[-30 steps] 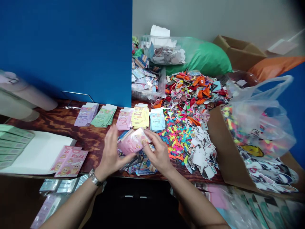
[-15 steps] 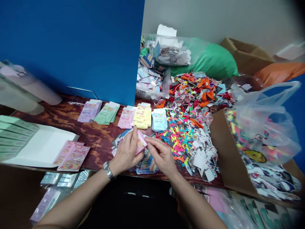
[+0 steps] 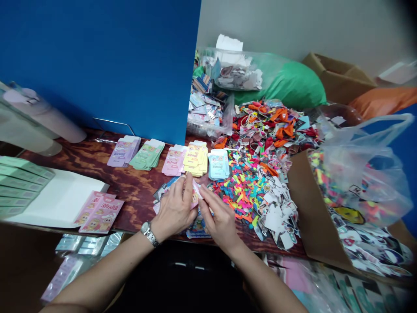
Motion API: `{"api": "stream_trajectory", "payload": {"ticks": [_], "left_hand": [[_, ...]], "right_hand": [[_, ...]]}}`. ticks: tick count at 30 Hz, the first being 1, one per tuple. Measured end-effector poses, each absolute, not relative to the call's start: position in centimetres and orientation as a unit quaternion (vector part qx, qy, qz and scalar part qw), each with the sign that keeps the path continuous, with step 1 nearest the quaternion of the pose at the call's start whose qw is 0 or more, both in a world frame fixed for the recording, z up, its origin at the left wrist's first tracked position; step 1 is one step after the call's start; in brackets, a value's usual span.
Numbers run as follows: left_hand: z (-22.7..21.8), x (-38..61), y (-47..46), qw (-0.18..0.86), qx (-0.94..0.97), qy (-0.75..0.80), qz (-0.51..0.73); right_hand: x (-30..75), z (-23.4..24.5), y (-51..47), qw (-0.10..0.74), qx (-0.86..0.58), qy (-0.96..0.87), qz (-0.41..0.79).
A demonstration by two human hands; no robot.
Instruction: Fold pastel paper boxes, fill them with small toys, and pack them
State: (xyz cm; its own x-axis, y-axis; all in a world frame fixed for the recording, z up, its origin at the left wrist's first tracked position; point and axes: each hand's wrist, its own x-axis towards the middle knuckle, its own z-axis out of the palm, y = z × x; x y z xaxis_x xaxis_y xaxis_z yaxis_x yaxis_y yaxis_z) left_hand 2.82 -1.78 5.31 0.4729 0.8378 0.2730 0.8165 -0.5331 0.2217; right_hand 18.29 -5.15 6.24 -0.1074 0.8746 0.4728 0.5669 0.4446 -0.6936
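Closer together the left hand (image 3: 174, 208) and right hand (image 3: 221, 221) have been brought. A small pink card (image 3: 196, 195) is held in a narrow pinch between them, mostly hidden, just above the dark wood table (image 3: 137, 191). Printed cards (image 3: 164, 188) are lying under the left hand. Neat stacks of cards (image 3: 194, 160) are set just ahead, and bright cut-out bits (image 3: 243, 191) are piled to the right.

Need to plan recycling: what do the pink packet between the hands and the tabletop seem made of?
The pink packet looks like thin printed card with a slight sheen, though any coating can't be told. The tabletop looks like varnished plywood: glossy, with dark swirling grain.
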Motion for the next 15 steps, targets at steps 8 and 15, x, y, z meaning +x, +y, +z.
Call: {"api": "stream_trajectory", "payload": {"ticks": [8, 15], "left_hand": [[5.1, 3.5, -1.8, 0.001, 0.846, 0.501, 0.181], [4.5, 3.9, -1.9, -0.014, 0.841, 0.496, 0.216]], "right_hand": [[17.2, 5.4, -5.0, 0.479, -0.519, -0.699, 0.112], [16.8, 4.9, -4.8, 0.468, -0.525, -0.699, 0.131]]}}
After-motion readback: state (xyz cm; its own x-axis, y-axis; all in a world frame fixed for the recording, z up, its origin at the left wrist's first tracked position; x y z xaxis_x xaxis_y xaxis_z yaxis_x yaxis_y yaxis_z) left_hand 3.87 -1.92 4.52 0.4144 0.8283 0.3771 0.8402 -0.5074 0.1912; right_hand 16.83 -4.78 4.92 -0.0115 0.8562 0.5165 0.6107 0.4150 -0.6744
